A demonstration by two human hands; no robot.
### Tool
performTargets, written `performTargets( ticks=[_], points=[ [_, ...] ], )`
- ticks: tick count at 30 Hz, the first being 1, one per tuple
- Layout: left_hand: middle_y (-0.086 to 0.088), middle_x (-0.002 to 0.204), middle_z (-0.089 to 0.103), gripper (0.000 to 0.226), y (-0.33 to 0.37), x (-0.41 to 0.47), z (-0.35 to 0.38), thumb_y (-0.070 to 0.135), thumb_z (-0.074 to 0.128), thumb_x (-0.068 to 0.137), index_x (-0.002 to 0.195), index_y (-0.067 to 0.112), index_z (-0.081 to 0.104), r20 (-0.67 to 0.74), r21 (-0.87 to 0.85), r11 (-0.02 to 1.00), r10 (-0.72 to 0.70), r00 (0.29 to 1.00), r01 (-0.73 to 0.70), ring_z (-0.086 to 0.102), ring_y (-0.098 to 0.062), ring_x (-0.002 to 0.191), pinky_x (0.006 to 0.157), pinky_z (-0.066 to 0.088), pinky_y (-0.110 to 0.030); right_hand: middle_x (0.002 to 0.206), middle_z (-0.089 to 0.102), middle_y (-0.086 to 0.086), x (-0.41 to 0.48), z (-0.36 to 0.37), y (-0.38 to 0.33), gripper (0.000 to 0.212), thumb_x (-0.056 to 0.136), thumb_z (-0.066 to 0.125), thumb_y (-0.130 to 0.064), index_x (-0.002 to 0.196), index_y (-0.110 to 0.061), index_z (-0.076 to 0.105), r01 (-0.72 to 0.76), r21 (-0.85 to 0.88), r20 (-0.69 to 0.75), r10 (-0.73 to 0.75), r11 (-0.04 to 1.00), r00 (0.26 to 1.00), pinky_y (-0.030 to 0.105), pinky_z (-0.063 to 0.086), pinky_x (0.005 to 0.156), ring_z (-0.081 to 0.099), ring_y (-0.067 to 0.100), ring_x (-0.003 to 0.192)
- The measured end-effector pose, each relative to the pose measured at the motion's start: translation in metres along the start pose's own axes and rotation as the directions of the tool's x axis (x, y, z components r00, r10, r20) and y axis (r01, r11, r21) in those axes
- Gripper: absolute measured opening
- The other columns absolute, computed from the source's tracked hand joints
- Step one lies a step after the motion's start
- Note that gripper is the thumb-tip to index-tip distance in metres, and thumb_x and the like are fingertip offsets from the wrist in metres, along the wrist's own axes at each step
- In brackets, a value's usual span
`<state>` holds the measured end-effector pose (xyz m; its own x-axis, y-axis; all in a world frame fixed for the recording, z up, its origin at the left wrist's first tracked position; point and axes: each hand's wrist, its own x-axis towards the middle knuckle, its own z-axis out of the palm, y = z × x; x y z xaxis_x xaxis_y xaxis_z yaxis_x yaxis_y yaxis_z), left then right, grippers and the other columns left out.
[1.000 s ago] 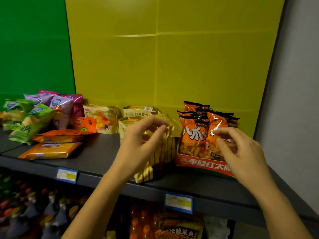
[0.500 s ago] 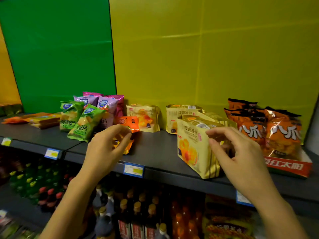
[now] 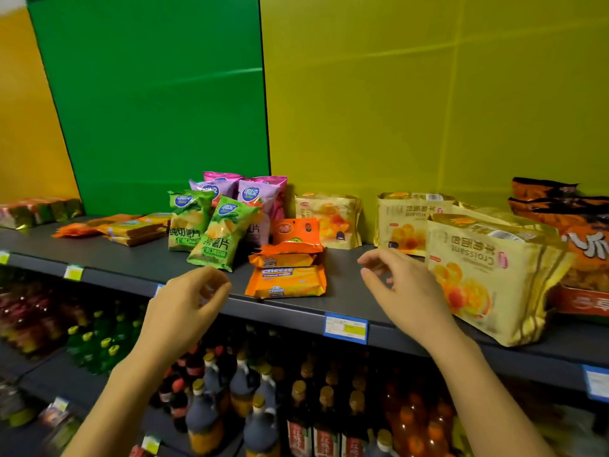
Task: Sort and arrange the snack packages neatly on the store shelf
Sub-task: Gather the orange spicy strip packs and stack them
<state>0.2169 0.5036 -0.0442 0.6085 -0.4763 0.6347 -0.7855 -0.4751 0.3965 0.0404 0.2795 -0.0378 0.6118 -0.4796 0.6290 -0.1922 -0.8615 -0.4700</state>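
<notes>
On the dark grey shelf (image 3: pixel 138 262) lie orange cheese cracker packs (image 3: pixel 286 282), stacked near the front edge in the middle. Green chip bags (image 3: pixel 217 232) lean left of them, with pink and purple chip bags (image 3: pixel 260 199) behind. Gold croissant bags (image 3: pixel 487 275) stand at the right, and another gold bag (image 3: pixel 329 219) stands at the back. My left hand (image 3: pixel 184 308) hovers in front of the shelf edge, left of the cracker packs, fingers curled and empty. My right hand (image 3: pixel 402 288) floats over the shelf between the cracker packs and the croissant bags, fingers apart, holding nothing.
Orange snack bags in a red display box (image 3: pixel 580 245) fill the far right. Flat orange packs (image 3: pixel 128 227) lie at the left. Blue price tags (image 3: pixel 345 327) hang on the shelf edge. Bottles (image 3: pixel 260 407) crowd the lower shelf. Green and yellow panels back the shelf.
The view has swung left, away from the orange snack box. Both hands have come off the croissant bags and moved left toward the cheese cracker packs.
</notes>
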Motion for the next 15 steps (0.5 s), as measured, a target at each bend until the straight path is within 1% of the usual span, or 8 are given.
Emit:
performTargets(
  ticks=[1, 3, 5, 8, 11, 13, 15],
  points=[
    [0.019, 0.071, 0.057, 0.005, -0.004, 0.005, 0.002, 0.028, 0.059, 0.087, 0.083, 0.026, 0.062, 0.007, 0.007, 1.0, 0.0, 1.0, 0.0, 0.056, -0.001, 0.067, 0.053, 0.039, -0.023, 0.096, 0.063, -0.014, 0.008, 0.007, 0.001, 0.014, 0.088, 0.052, -0.03, 0.099, -0.031, 0.061, -0.008, -0.014, 0.01, 0.008, 1.0, 1.0, 0.037, 0.052, 0.077, 0.059, 0.006, 0.089],
    [0.014, 0.072, 0.059, 0.007, -0.013, 0.018, 0.009, 0.028, 0.059, 0.087, 0.085, 0.023, 0.064, 0.021, 0.015, 1.0, -0.002, 1.0, 0.002, 0.059, -0.011, 0.068, 0.055, 0.039, -0.021, 0.094, 0.062, -0.013, 0.025, 0.02, 0.002, 0.015, 0.088, 0.051, -0.031, 0.099, -0.032, 0.06, -0.022, -0.038, 0.036, 0.023, 0.999, 0.999, 0.037, 0.052, 0.077, 0.058, 0.007, 0.089],
    [0.007, 0.076, 0.062, 0.008, -0.02, 0.03, 0.017, 0.029, 0.06, 0.087, 0.086, 0.022, 0.064, 0.036, 0.015, 1.0, -0.02, 0.999, 0.02, 0.06, -0.018, 0.073, 0.056, 0.041, -0.025, 0.091, 0.058, -0.013, 0.04, 0.028, 0.003, 0.016, 0.089, 0.05, -0.032, 0.101, -0.03, 0.06, -0.032, -0.065, 0.064, 0.037, 0.997, 0.997, 0.034, 0.05, 0.076, 0.055, 0.008, 0.086],
    [0.003, 0.08, 0.065, 0.011, -0.037, 0.057, 0.034, 0.029, 0.059, 0.087, 0.086, 0.021, 0.065, 0.072, -0.002, 0.997, -0.072, 0.995, 0.072, 0.062, -0.023, 0.078, 0.067, 0.049, -0.035, 0.088, 0.056, -0.012, 0.071, 0.045, 0.011, 0.018, 0.09, 0.05, -0.032, 0.102, -0.027, 0.062, -0.049, -0.082, 0.087, 0.056, 0.995, 0.995, 0.03, 0.047, 0.071, 0.053, 0.007, 0.082],
    [0.002, 0.083, 0.066, 0.013, -0.048, 0.085, 0.052, 0.027, 0.058, 0.088, 0.089, 0.018, 0.067, 0.109, -0.013, 0.995, -0.096, 0.989, 0.098, 0.061, -0.023, 0.079, 0.073, 0.048, -0.037, 0.088, 0.06, -0.006, 0.104, 0.059, 0.023, 0.019, 0.09, 0.05, -0.031, 0.102, -0.024, 0.064, -0.099, -0.103, 0.115, 0.11, 0.99, 0.987, 0.027, 0.042, 0.066, 0.058, 0.014, 0.084],
    [-0.001, 0.083, 0.067, 0.012, -0.052, 0.103, 0.061, 0.024, 0.058, 0.088, 0.088, 0.015, 0.067, 0.118, -0.032, 0.995, -0.088, 0.989, 0.093, 0.062, -0.024, 0.078, 0.072, 0.046, -0.035, 0.091, 0.063, -0.005, 0.126, 0.071, 0.033, 0.02, 0.089, 0.05, -0.032, 0.101, -0.024, 0.064, -0.132, -0.127, 0.145, 0.15, 0.983, 0.978, 0.029, 0.044, 0.069, 0.06, 0.019, 0.092],
    [-0.006, 0.082, 0.069, 0.012, -0.055, 0.12, 0.072, 0.021, 0.058, 0.089, 0.084, 0.014, 0.066, 0.142, -0.061, 0.995, -0.072, 0.987, 0.082, 0.064, -0.025, 0.076, 0.067, 0.042, -0.032, 0.102, 0.067, -0.003, 0.146, 0.084, 0.042, 0.022, 0.089, 0.05, -0.034, 0.101, -0.025, 0.066, -0.154, -0.142, 0.176, 0.178, 0.978, 0.968, 0.033, 0.049, 0.077, 0.061, 0.021, 0.097]
  ],
)
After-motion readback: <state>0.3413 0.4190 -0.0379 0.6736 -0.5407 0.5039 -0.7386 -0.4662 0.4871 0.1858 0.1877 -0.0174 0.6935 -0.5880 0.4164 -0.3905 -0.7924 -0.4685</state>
